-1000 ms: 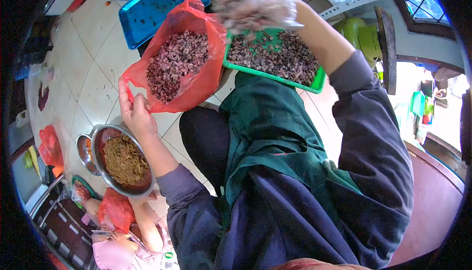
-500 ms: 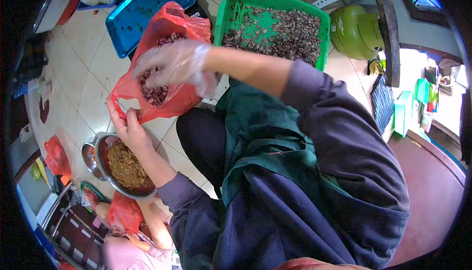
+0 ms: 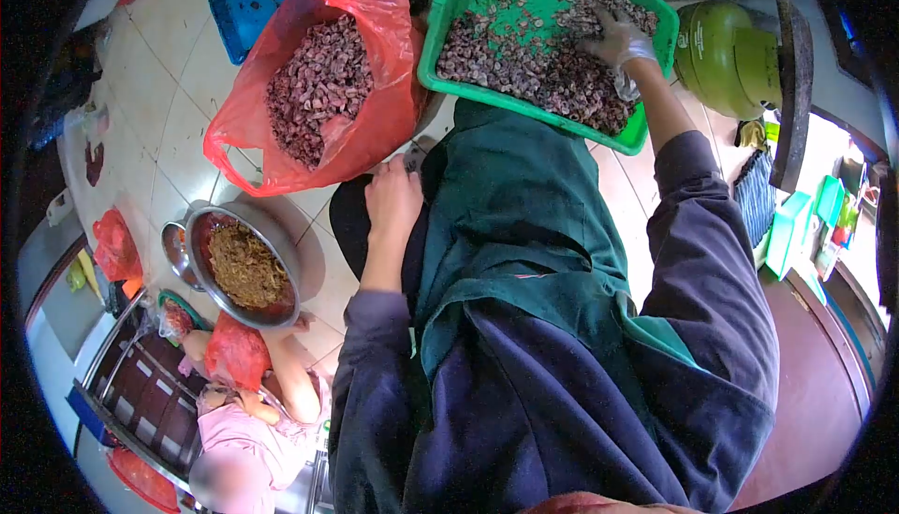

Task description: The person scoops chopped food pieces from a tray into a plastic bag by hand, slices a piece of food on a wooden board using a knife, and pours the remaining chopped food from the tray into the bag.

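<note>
My right hand [image 3: 618,41], in a clear plastic glove, is over the right side of a green tray [image 3: 524,113]. Its fingers are spread and touch small purplish-brown chopped pieces [image 3: 496,55] spread there. My bare left hand [image 3: 393,198] rests on my dark-trousered knee, fingers laid forward, just below a red plastic bag [image 3: 375,144]. The bag stands wide-mouthed, with a heap of similar purplish pieces [image 3: 323,83] inside. The tray lies to the right of the bag, in front of my green apron [image 3: 524,177].
A metal bowl [image 3: 292,280] of brown shredded food stands on the tiled floor at left. Beyond it sits a person in pink [image 3: 248,444] with a red bag [image 3: 236,350]. A blue tray [image 3: 234,22] lies behind the large bag; a green gas cylinder [image 3: 721,55] stands at right.
My gloved right hand has moved from the red bag to the green tray. My left hand has let go of the bag's rim and dropped to my knee. The view has shifted.
</note>
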